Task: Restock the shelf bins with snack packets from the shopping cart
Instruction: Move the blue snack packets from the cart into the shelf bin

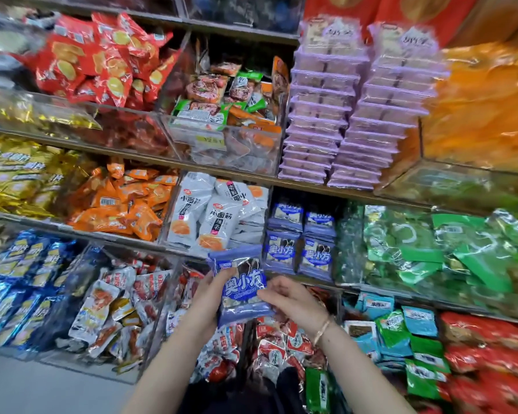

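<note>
Between left hand [205, 298] and right hand [293, 297], one blue packet [242, 289] held.

glossy plastic blue packet [242, 289], clear bins [222, 144]

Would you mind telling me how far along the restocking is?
Done: matching shelved packets already stand in two rows. In hand: the left hand and right hand both hold a blue packet just below-left of them. Left: setting it in; the cart is out of view, so remaining stock is unknown.
</note>
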